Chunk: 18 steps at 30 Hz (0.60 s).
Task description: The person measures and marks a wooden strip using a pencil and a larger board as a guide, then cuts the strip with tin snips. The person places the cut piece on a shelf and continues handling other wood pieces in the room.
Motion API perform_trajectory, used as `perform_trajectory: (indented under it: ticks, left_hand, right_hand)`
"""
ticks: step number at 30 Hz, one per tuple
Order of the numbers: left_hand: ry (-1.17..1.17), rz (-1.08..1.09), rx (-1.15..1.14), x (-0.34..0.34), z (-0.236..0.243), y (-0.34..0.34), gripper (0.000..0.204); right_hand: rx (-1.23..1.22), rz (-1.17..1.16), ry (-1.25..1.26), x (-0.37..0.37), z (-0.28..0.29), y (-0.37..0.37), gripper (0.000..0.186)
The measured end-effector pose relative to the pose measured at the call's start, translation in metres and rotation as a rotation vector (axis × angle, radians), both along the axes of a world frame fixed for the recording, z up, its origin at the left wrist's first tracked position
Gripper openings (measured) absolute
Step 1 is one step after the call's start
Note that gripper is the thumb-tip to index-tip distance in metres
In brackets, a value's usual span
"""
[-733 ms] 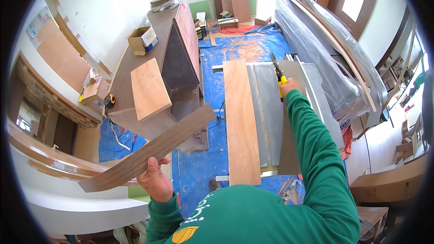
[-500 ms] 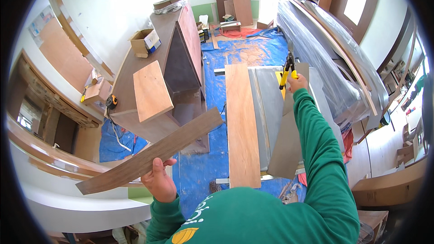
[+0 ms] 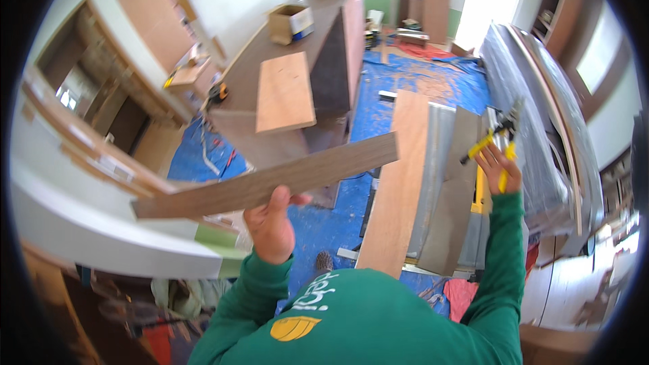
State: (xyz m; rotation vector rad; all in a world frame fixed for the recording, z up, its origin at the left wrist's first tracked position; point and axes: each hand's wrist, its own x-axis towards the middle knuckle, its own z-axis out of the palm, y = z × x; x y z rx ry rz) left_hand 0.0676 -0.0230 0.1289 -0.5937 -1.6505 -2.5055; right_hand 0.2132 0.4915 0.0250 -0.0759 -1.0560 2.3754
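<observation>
Room under works: floor covered by a blue sheet (image 3: 318, 236); window at one o'clock. At ten o'clock, a brown cabinet carcass (image 3: 240, 122), topped by a small plywood board (image 3: 285, 91), a cardboard box (image 3: 280, 26) and a tape measure (image 3: 218, 93). Near the rim, between two and three o'clock, a plastic-wrapped stack (image 3: 534, 135).

Item 1: brown strip (image 3: 324, 165), thin, wood-patterned. Held aloft, spanning from between eight and nine o'clock, past the centre, to between two and three. Gripped at its lower edge by the left hand (image 3: 272, 230), at seven o'clock: thumb laid on the near face, other fingers mostly hidden behind. Both ends are left unsupported.

Item 2: yellow-handled cutters (image 3: 506, 126), at about half past two, blades pointed to the upper right, handles spread. Carried in the right hand (image 3: 501, 170), at three o'clock: half curled, one handle set against the palm, the other lying past the fingertips.

Item 3: between three and four o'clock, a long plywood board (image 3: 399, 189) and, beside it, a brown sheet (image 3: 451, 213); a yellow object (image 3: 481, 189) is partly covered.

Risks, as judged: the strip could be twisted or cracked if an end is knocked, being pinched at one place. The cutters could be dropped, the hold seeming loose; the sheet beneath could be scratched.
</observation>
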Motion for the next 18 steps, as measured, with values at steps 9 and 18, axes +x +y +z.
perform_trajectory:
  ticks: [9,18]
  left_hand:
    - [-0.005,-0.164,0.039,-0.01,0.019,0.043,0.025]
    - [-0.07,-0.289,0.041,-0.005,0.016,0.082,0.025]
  right_hand:
    - [-0.112,0.219,-0.15,0.141,0.036,-0.17,0.054]
    - [-0.263,0.367,-0.108,0.173,0.061,-0.249,0.079]
